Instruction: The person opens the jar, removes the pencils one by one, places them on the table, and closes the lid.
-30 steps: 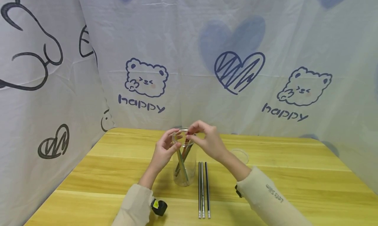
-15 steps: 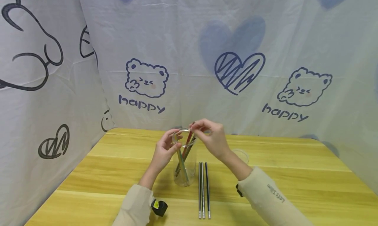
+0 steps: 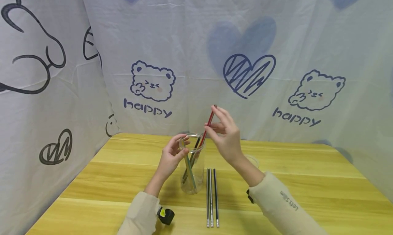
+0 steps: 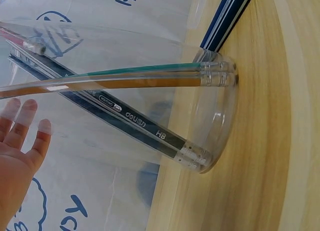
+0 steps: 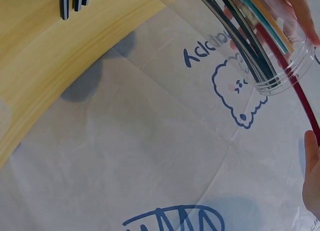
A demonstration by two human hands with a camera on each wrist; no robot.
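My left hand (image 3: 172,153) grips the rim of a tall clear plastic jar (image 3: 200,177) standing on the table. Between the thumb and fingers of my right hand (image 3: 228,137) is a red pencil (image 3: 210,119), tilted, its upper part above the rim and its lower end inside the jar. Dark green pencils (image 4: 135,118) lean inside the jar, eraser ends down. Across them in the left wrist view run a teal pencil (image 4: 150,69) and an orange pencil (image 4: 150,82). In the right wrist view the red pencil (image 5: 303,101) passes out through the jar's mouth.
Three dark and striped pencils (image 3: 211,197) lie side by side on the wooden table (image 3: 122,180), in front and right of the jar. A clear round lid (image 3: 254,160) lies partly behind my right forearm. A printed white curtain (image 3: 190,74) hangs behind the table.
My right hand has risen and moved right, drawing the red pencil up partway out of the jar. The left hand and jar have stayed in place.
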